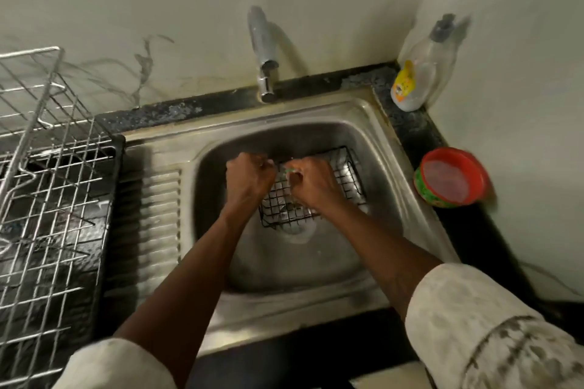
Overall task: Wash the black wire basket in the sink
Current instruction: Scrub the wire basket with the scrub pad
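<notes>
A black wire basket [344, 174] lies in the steel sink [373, 123], over the drain. My left hand [249, 177] has its fingers curled at the basket's left rim and seems to grip the wire. My right hand [311, 181] sits over the basket's middle, fingers curled round something small and green, likely a scrubber [289, 171]; most of it is hidden. The image is blurred around both hands. The chrome tap [264, 57] stands above the sink's back edge; I see no water stream.
A silver wire dish rack [47, 167] on a black tray fills the left counter. A clear soap bottle with a yellow label [417, 73] stands in the back right corner. A red and green tub [452, 177] sits on the right counter ledge.
</notes>
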A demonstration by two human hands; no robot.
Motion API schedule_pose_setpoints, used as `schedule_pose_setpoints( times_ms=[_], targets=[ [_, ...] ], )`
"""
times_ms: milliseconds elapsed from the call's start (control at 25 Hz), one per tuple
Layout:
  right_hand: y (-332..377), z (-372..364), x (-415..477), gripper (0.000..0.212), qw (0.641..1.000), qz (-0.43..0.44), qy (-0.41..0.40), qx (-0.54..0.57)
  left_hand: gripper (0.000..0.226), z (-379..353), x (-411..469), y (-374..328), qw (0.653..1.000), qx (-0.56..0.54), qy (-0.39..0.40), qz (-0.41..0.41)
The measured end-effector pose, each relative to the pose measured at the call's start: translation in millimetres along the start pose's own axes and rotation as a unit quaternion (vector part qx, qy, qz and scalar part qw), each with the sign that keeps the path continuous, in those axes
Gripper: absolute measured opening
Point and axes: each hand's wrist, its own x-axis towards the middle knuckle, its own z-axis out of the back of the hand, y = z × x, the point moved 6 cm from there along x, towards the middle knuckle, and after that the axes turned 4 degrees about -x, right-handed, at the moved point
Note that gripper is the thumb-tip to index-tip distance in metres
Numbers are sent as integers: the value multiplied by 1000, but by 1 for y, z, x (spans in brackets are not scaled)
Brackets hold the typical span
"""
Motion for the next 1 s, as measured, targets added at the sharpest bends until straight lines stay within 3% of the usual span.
schedule_pose_setpoints(
  times_ms=[240, 400, 480, 600, 760, 920, 1000],
  targets=[
    [-49, 122, -55, 17, 993, -2, -116, -17, 20, -46, -34, -122, 986, -4, 136, -96],
    [-105, 195, -87, 15, 970, -115, -204, -71, 18, -83, -55, -194, 978, 5, 153, -144],
    [-138, 204, -103, 21, 967, -164, -172, -92, 20, -101, -64, -213, 975, -1, 171, -142],
    [-154, 207, -116, 48, 973, -178, -98, -107, 23, -126, -77, -226, 969, 23, 198, -149],
    [-133, 209, -102, 34, 958, -213, 118, -154, 24, -142, -85, -223, 972, 19, 189, -140],
    [-144, 210, -90, 48, 948, -236, 66, -203, 23, -140, -86, -225, 976, -7, 174, -132],
    [-143, 204, -88, 49, 942, -250, 98, -201, 25, -139, -87, -226, 977, -12, 174, -124]
  ],
)
